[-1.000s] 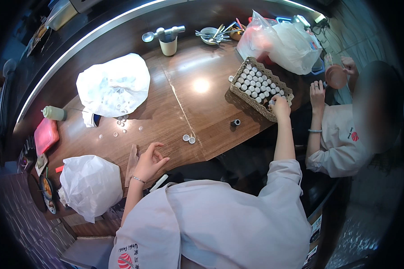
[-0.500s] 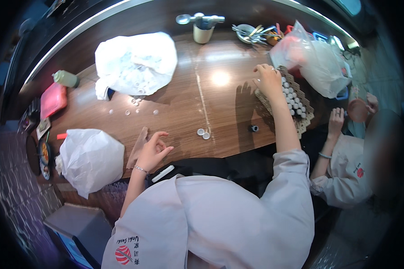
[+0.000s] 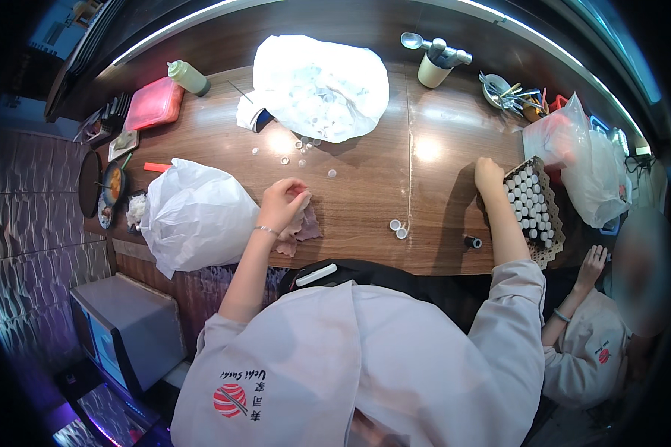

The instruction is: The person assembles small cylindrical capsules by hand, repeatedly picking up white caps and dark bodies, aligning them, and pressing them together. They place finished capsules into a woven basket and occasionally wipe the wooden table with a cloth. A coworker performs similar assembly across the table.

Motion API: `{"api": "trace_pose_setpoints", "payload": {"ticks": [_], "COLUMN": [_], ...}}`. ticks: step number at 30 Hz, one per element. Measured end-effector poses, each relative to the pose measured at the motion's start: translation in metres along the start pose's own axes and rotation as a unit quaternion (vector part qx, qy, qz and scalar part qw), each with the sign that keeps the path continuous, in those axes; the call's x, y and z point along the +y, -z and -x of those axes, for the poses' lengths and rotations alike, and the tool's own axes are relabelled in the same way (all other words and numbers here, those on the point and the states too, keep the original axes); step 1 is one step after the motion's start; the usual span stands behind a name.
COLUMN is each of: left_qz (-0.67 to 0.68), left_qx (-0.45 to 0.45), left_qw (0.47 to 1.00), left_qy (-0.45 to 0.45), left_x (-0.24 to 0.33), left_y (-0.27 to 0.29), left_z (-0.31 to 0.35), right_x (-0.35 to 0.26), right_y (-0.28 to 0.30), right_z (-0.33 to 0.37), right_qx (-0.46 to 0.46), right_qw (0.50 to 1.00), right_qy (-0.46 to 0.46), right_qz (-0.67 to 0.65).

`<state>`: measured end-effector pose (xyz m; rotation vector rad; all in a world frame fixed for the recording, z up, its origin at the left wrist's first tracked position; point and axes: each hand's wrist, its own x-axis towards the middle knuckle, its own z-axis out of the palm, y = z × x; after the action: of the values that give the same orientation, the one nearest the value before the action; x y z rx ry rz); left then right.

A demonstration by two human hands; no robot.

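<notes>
My left hand (image 3: 283, 207) hovers over the table with thumb and fingertips pinched together; whatever may be between them is too small to see. Beneath and beside it lies a crumpled pinkish-brown cloth (image 3: 306, 226). My right hand (image 3: 489, 176) is curled closed at the left edge of a brown tray with a scalloped border (image 3: 550, 253); the fingers hide any content. Small white-capped containers (image 3: 527, 201) fill the tray in rows. A small dark container (image 3: 473, 242) lies near the right forearm. Two white round caps (image 3: 399, 229) rest mid-table.
A large white bag (image 3: 320, 89) of caps stands at the back, loose caps (image 3: 302, 153) before it. Another white bag (image 3: 197, 216) stands left. A squeeze bottle (image 3: 188, 77), pink box (image 3: 154, 104), scoop holder (image 3: 434, 71) and utensil bowl (image 3: 497, 91) line the back. A co-worker's hand (image 3: 592, 262) is at right.
The view has swung, so table items appear farther right. My left hand has gone from spread to pinched and moved forward and left. My right fingers have curled closed beside the tray.
</notes>
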<state>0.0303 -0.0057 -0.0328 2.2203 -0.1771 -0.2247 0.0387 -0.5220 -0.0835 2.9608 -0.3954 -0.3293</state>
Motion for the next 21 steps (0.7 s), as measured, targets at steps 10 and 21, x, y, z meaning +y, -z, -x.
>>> {"api": "trace_pose_setpoints", "payload": {"ticks": [10,21], "left_qz": [-0.067,-0.290], "left_qx": [-0.035,-0.047], "left_qw": [0.997,0.949], "left_qy": [-0.006,-0.110], "left_x": [-0.015,-0.002], "left_y": [-0.062,-0.068], "left_z": [-0.059,-0.066], "right_x": [-0.106,-0.232], "right_y": [0.031,0.031], "right_z": [0.096,0.132], "right_qx": [-0.030,0.099], "right_qw": [0.956,0.862], "right_qy": [0.142,0.269], "right_qz": [-0.254,-0.419]}}
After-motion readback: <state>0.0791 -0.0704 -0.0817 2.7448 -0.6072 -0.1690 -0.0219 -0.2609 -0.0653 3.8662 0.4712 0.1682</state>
